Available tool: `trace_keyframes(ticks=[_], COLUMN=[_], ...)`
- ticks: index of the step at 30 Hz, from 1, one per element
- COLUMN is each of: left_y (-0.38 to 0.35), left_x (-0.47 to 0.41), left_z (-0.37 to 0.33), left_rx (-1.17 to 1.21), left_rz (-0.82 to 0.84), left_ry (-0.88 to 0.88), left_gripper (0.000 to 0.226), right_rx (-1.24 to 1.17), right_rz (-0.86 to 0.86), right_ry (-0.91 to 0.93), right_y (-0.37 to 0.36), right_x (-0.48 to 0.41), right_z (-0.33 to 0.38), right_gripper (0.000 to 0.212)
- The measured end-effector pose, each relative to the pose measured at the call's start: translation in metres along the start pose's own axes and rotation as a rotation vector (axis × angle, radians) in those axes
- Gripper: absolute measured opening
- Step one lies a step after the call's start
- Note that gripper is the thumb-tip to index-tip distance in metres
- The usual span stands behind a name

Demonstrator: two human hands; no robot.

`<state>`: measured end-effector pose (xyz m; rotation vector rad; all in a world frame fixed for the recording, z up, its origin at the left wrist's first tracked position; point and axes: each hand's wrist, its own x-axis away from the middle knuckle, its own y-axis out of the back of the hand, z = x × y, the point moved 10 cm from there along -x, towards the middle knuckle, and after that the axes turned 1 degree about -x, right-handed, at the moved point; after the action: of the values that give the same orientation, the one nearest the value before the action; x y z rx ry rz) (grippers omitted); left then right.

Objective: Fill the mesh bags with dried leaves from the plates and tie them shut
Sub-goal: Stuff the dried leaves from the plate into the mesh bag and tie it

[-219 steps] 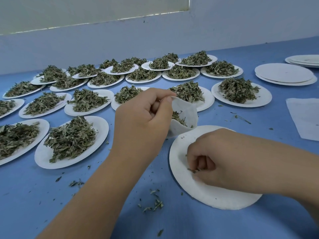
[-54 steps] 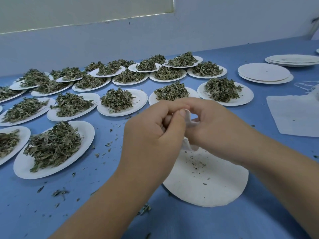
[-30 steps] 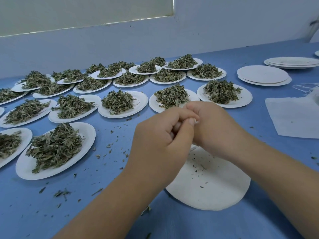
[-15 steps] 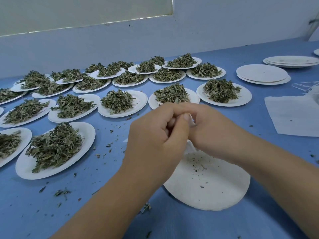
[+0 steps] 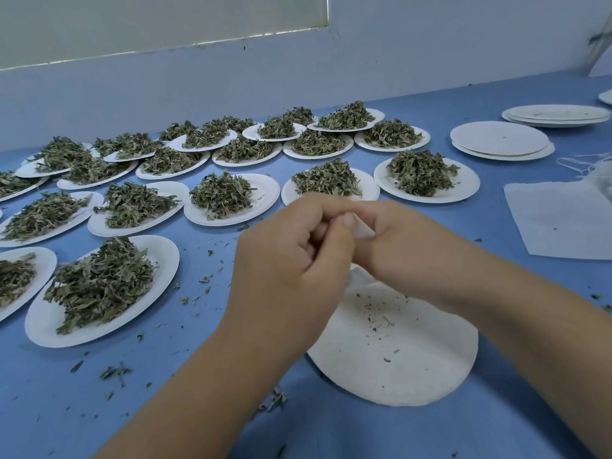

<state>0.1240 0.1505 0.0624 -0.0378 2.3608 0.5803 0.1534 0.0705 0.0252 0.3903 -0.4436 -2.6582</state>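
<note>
I'm on the tying step. My left hand [image 5: 291, 260] and right hand [image 5: 397, 246] are pressed together over the emptied paper plate [image 5: 414, 359]. Both have their fingers curled in, pinching the neck of the mesh bag [image 5: 362, 230] between them. Only a white corner of it pokes out by my left thumb, and what looks like a fold of it shows below my knuckles, just above the plate. The bulk of the bag and its string are hidden behind my hands (so I can't tell how far the knot has got).

The plate beneath holds nothing but crumbs, so I judge this bag has its fill. Next, I think, comes drawing the string tight and knotting it without letting the neck slacken, or leaves will spill onto the blue table [image 5: 198, 409]. After that I'd want a fresh one from the flat empty bags [image 5: 563, 223] at my right. The nearest heaped plate of dried leaves [image 5: 99, 286], at my left, seems the natural one to take.
</note>
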Motion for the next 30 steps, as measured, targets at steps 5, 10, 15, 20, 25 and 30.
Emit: trace_keyframes(ticks=[5, 10, 15, 20, 25, 30], left_y=[-0.006, -0.005, 0.003, 0.014, 0.019, 0.007], left_x=[0.002, 0.002, -0.001, -0.009, -0.013, -0.013], left_z=[-0.008, -0.007, -0.009, 0.01, 0.033, 0.051], left_rx=[-0.05, -0.011, -0.075, -0.16, -0.063, -0.22], left_rz=[0.02, 0.024, 0.022, 0.021, 0.04, 0.114], left_ry=[-0.057, -0.069, -0.135, -0.085, 0.026, 0.055], left_gripper=[0.018, 0.017, 0.018, 0.018, 0.029, 0.039], right_rx=[0.217, 0.26, -0.051, -0.085, -0.192, -0.405], right_rz=[-0.129, -0.238, -0.204, -0.225, -0.235, -0.241], right_ry=[-0.028, -0.094, -0.162, -0.176, -0.155, -0.109], right_y=[0.007, 0.019, 0.02, 0.026, 0.031, 0.033], right_x=[-0.004, -0.005, -0.002, -0.004, -0.005, -0.008], right_z=[0.002, -0.007, -0.02, -0.023, -0.02, -0.019], right_gripper=[0.017, 0.023, 0.009, 0.01, 0.021, 0.023])
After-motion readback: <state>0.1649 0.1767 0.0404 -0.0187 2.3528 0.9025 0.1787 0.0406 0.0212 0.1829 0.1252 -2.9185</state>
